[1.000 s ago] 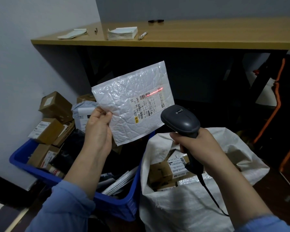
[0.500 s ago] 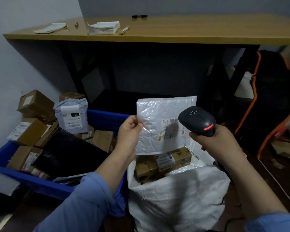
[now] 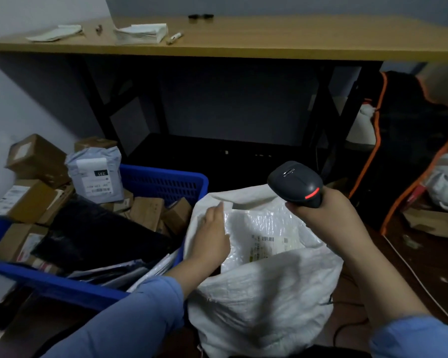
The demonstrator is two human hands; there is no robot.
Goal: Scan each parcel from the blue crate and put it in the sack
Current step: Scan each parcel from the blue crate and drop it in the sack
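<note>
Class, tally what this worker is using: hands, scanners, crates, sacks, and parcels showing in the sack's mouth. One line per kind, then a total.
Hands: 2, the left hand and the right hand
Scanners: 1, the black scanner
Crates: 1, the blue crate
Sacks: 1, the white sack
Parcels showing in the sack: 1, the bubble mailer
Total: 6

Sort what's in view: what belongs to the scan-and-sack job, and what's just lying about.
Job: barcode scanner in the right hand; bubble mailer in the white sack; blue crate; its grey poly parcel and cardboard boxes.
Lying about: paper stack and marker on the wooden table; black-and-orange bag.
</note>
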